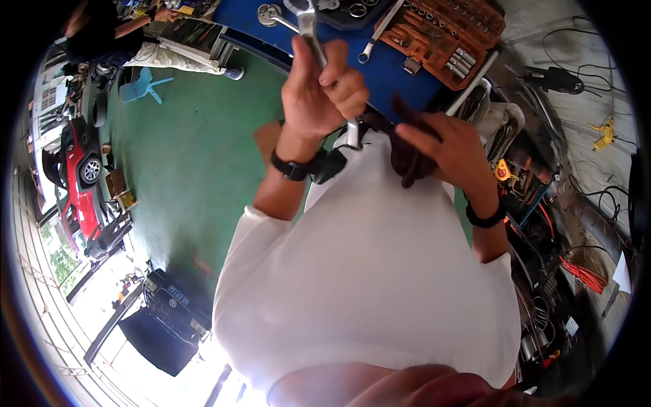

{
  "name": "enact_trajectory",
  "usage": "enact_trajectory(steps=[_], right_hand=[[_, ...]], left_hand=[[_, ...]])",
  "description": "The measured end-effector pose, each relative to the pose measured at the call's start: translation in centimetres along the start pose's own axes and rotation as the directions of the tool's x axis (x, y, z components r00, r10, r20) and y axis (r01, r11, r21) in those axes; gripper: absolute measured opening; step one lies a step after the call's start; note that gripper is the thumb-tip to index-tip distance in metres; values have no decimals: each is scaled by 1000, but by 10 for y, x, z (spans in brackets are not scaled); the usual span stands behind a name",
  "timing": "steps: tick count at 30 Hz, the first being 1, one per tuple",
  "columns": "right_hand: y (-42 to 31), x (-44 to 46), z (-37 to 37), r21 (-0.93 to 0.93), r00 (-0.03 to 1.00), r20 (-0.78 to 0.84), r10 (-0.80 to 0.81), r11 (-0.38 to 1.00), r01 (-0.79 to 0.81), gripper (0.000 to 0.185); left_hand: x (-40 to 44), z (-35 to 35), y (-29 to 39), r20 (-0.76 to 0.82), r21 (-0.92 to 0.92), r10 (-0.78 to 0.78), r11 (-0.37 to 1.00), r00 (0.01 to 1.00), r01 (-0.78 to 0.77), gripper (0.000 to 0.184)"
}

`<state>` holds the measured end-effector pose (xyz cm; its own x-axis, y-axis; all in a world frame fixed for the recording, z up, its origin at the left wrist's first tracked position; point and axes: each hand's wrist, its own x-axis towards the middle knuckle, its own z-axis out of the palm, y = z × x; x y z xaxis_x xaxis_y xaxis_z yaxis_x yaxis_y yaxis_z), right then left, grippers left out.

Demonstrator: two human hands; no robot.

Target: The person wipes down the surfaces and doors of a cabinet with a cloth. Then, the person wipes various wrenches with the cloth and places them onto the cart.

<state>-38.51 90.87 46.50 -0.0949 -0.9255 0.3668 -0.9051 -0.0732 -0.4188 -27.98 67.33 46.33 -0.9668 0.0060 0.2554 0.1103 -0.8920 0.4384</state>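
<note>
My left hand point(322, 91) is closed around a silver wrench point(307, 30), with one end standing up above the fist and the other showing below it. A dark maroon cloth point(412, 152) hangs in my right hand point(451, 149), just to the right of the wrench's lower end. Both hands are in front of my white shirt, by the edge of the blue workbench point(332, 51). On the bench lie a ratchet point(270, 15), a second wrench point(366, 53) and an orange socket case point(447, 37) with sockets in it.
At the upper left another person's arm point(135, 26) reaches over a tool-covered surface. A blue stool point(144, 85) stands on the green floor point(183, 156). Farther off are a red car point(80, 183) and a dark car point(173, 305). Tools and cables crowd the right side, including orange cable point(584, 275).
</note>
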Motion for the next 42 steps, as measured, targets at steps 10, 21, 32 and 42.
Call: enact_trajectory(steps=[10, 21, 32, 42], right_hand=[[45, -60, 68, -25, 825, 95, 557, 830, -557, 60], [79, 7, 80, -308, 811, 159, 563, 809, -501, 81], [126, 47, 102, -425, 791, 202, 577, 779, -460, 85], [126, 53, 102, -327, 742, 207, 638, 760, -562, 79]], left_hand=[[-39, -58, 2, -659, 699, 228, 538, 717, 471, 49], [-63, -103, -50, -733, 628, 123, 500, 669, 596, 31], [-74, -110, -50, -766, 602, 115, 475, 633, 642, 31], [-57, -131, -46, -783, 591, 119, 448, 610, 671, 29]])
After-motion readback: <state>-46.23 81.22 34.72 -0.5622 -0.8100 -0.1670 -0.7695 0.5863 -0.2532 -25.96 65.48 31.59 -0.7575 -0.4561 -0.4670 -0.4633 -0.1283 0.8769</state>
